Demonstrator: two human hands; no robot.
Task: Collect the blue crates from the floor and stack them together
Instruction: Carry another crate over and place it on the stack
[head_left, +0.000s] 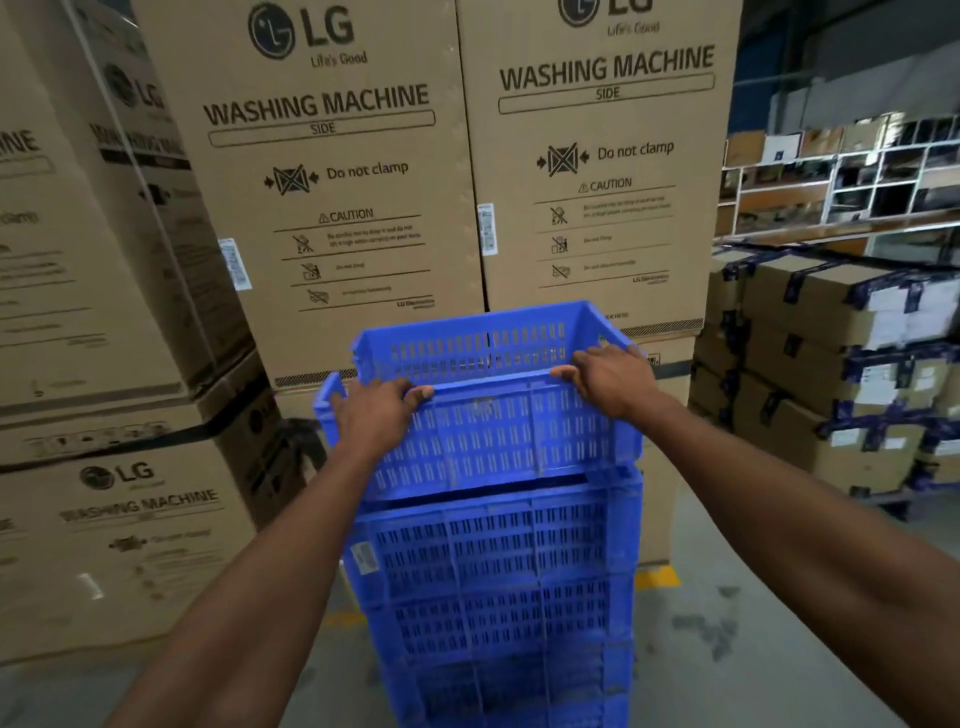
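— Both hands are on the top blue crate (498, 400), yes? Start from the left.

— Yes. Left hand (375, 415) grips the near rim at its left end: the fingers curl over the edge and the thumb lies along the top of the near wall. Right hand (613, 382) holds the same rim at the right corner, fingers wrapped over the edge towards the inside, thumb stretched along the rim. Both forearms reach in bare from the bottom corners.

— And the crate itself?

— Bright blue plastic, open-topped, its walls pierced with rows of short vertical slots. It sits tilted on the stack of blue crates (493, 597), its near edge lifted so a dark gap shows beneath it. I cannot tell whether its far side is touching the one below.

— How does the stack look?

— Same blue slotted walls, ribbed vertically, with a small white label (364, 557) on the upper left of the near face. It stands on the grey concrete floor (737, 623), which has a yellow mark (657, 576) painted just right of the stack.

— Around it?

— At left and straight behind stand tall brown cartons (332, 171) printed "LG", "WASHING MACHINE", "SIDE" and "Do not clamp". Further right are smaller taped cardboard boxes (831, 358), stacked, and shelving (852, 176) beyond them.
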